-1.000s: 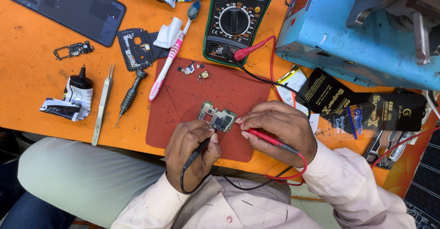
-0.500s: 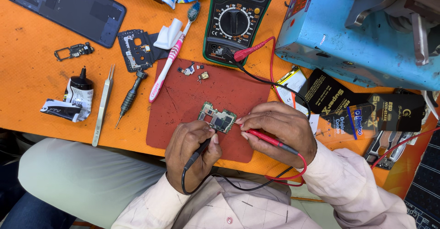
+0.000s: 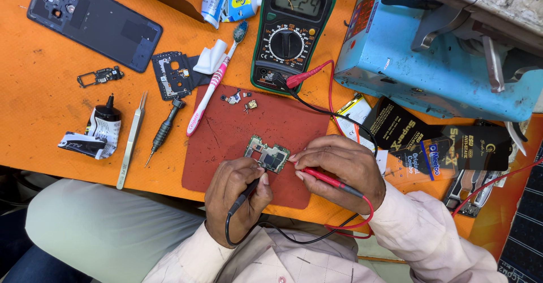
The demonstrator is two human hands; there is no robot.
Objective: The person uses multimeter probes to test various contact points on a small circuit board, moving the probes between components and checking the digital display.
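Orange table [image 3: 39, 113]: hands [image 3: 237, 195] still probing circuit board [image 3: 267, 154].

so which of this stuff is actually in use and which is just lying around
In use: circuit board, red probe in right hand, black probe in left hand, meter, red mat.

Lying about: toothbrush, tweezers, screwdriver, phone back, tube.

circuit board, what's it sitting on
The circuit board lies on a dark red mat spread over the orange table. The left hand and right hand cover the mat's near edge.
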